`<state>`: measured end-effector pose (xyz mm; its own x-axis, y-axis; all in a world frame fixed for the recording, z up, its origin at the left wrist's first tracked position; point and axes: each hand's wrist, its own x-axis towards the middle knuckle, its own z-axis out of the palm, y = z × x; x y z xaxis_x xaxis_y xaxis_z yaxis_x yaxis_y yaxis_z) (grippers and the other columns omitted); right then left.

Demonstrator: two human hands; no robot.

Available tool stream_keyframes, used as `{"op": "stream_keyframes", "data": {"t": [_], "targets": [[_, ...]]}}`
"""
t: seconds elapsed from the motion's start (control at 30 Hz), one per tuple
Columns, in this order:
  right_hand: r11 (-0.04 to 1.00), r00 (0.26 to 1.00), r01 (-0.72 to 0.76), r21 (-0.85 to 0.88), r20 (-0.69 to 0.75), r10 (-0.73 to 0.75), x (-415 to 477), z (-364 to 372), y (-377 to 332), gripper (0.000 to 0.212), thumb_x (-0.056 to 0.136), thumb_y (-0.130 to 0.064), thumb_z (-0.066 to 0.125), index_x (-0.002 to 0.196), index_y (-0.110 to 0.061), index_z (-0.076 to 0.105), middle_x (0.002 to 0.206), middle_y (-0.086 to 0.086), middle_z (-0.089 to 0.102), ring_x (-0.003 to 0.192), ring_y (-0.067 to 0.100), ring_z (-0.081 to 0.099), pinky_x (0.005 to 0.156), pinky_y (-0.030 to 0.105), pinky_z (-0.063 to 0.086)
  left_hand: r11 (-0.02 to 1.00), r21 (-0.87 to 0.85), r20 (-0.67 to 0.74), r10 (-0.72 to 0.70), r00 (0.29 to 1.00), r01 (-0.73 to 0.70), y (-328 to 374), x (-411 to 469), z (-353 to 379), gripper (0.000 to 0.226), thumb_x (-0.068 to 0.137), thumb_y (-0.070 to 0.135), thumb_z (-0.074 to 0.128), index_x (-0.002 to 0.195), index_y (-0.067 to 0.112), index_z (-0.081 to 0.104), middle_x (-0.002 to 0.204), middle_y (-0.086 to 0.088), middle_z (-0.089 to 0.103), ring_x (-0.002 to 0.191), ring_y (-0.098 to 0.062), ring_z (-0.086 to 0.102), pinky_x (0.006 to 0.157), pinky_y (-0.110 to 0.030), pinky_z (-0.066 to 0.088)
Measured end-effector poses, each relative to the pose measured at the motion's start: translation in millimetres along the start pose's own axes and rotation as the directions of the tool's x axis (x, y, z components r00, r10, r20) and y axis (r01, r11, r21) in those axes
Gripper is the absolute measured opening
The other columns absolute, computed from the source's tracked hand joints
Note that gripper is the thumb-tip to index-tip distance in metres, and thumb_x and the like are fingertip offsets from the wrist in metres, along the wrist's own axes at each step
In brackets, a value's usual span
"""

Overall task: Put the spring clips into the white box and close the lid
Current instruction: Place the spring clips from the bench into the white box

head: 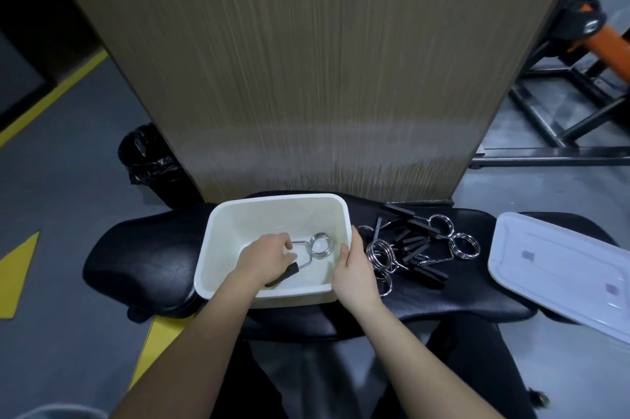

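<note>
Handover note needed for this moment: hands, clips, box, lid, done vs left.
Left hand: inside the white box, holding one spring clip by its handles, not yet let go.
Right hand: gripping the box's right wall, steadying it; no clip in it.
Remaining clips: a pile on the black padded bench, just right of the box.
Lid: off, lying at the bench's right end.
Done: first clip in the box.
Left: release it, move the pile over, close the lid.

On the padded bench (pixel 143 261), the box (pixel 218 231) sits left, the spring clips (pixel 414 249) lie right of it, and the lid (pixel 559 268) lies farthest right.
</note>
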<state>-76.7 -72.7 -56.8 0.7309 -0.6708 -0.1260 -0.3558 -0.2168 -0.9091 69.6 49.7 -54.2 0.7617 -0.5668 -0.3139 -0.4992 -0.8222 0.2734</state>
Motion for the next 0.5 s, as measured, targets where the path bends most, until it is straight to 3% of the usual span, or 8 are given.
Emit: {"op": "stream_keyframes", "data": {"t": [0.07,0.17,0.2,0.23,0.3,0.37,0.43,0.5], "targets": [[0.999,0.997,-0.024,0.043,0.078,0.021,-1.8,-6.9,-6.0,0.046,0.105,-0.021,0.033,0.151,-0.019,0.028,0.131,-0.004,0.055,0.126,0.026,0.053,0.09,0.024,0.036,0.994,-0.099,-0.102,0.04,0.994,-0.051,9.5,-14.1,-8.1,0.017,0.095,0.042,0.054,0.102,0.03,0.062,0.088,0.01,0.066,0.087,-0.018,0.062,0.075,-0.035,0.052],[0.976,0.958,-0.167,0.138,0.258,0.127,3.0,-20.4,-4.7,0.064,0.101,-0.053,0.036,0.155,-0.021,0.02,0.144,-0.012,0.039,0.137,0.016,0.04,0.115,0.033,0.028,0.973,-0.191,-0.139,0.107,0.985,-0.132,27.1,-40.2,-11.1,0.02,0.097,0.047,0.047,0.096,0.032,0.061,0.081,0.011,0.069,0.08,-0.013,0.064,0.075,-0.038,0.054],[0.968,0.956,-0.195,0.159,0.251,0.151,5.1,-25.8,-1.3,0.065,0.095,-0.064,0.037,0.148,-0.026,0.031,0.137,-0.015,0.043,0.132,0.013,0.043,0.117,0.037,0.027,0.968,-0.195,-0.132,0.135,0.982,-0.159,32.8,-48.7,-9.1,0.027,0.097,0.052,0.042,0.095,0.032,0.06,0.083,0.01,0.07,0.083,-0.014,0.064,0.077,-0.039,0.054],[0.974,0.973,-0.169,0.149,0.182,0.141,7.6,-32.3,4.2,0.056,0.092,-0.069,0.038,0.13,-0.028,0.047,0.129,-0.016,0.051,0.123,0.011,0.049,0.115,0.038,0.032,0.964,-0.195,-0.113,0.161,0.98,-0.181,38.2,-56.7,-5.0,0.034,0.098,0.057,0.035,0.094,0.031,0.058,0.086,0.009,0.07,0.086,-0.016,0.065,0.079,-0.041,0.054],[0.996,0.996,-0.081,0.046,-0.034,0.083,6.3,-51.5,14.8,0.037,0.096,-0.049,0.048,0.116,-0.022,0.064,0.117,-0.006,0.068,0.109,0.011,0.06,0.1,0.03,0.042,0.969,-0.138,-0.061,0.198,0.978,-0.205,50.2,-72.9,6.8,0.047,0.098,0.062,0.025,0.093,0.029,0.057,0.093,0.007,0.07,0.093,-0.019,0.064,0.083,-0.04,0.051],[0.991,0.99,-0.024,-0.131,-0.142,0.006,5.8,-69.4,29.0,0.025,0.096,-0.027,0.057,0.116,-0.018,0.068,0.111,0.0,0.071,0.101,0.014,0.062,0.087,0.025,0.043,0.971,0.08,-0.111,0.234,0.966,-0.226,60.2,-86.5,19.0,0.055,0.099,0.062,0.017,0.086,0.024,0.055,0.093,0.003,0.07,0.094,-0.022,0.062,0.08,-0.039,0.05],[0.938,0.998,0.028,-0.346,-0.035,-0.042,7.1,-80.8,45.0,0.032,0.093,-0.025,0.061,0.123,-0.014,0.065,0.117,0.004,0.065,0.108,0.022,0.062,0.092,0.03,0.045,0.949,0.221,-0.204,0.27,0.941,-0.224,63.3,-92.7,27.6,0.057,0.099,0.061,0.013,0.078,0.023,0.05,0.088,0.002,0.069,0.091,-0.023,0.063,0.075,-0.038,0.05],[0.858,0.987,0.081,-0.507,0.159,0.001,5.9,-80.9,56.4,0.043,0.092,-0.028,0.064,0.131,-0.012,0.058,0.128,0.004,0.054,0.117,0.026,0.058,0.098,0.034,0.044,0.953,0.221,-0.206,0.252,0.946,-0.205,61.0,-90.3,29.4,0.06,0.097,0.062,0.012,0.077,0.022,0.05,0.085,0.003,0.068,0.089,-0.022,0.063,0.073,-0.038,0.05]]}}
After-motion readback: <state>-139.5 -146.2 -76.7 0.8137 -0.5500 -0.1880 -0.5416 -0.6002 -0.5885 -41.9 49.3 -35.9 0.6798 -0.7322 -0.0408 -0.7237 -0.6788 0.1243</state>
